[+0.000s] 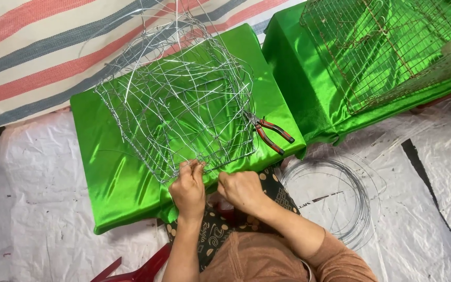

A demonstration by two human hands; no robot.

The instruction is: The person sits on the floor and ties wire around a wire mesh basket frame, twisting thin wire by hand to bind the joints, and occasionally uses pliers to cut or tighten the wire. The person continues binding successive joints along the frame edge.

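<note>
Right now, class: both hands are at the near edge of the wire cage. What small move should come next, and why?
Probably reach the right hand to the pliers. Both it and the left hand pinch wire at the cage edge with bare fingers, and the pliers lie unused just beyond, on the green cloth; a tight twist likely needs them.

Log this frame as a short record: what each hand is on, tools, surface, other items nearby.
left hand: gripping the near edge of the wire cage
right hand: at the same edge, fingers curled; what it pinches cannot be told
pliers: red-handled, lying right of the cage, untouched
surface: green cloth
wire coil: on the white sheet, right of the person
second cage: rusty, top right
</note>
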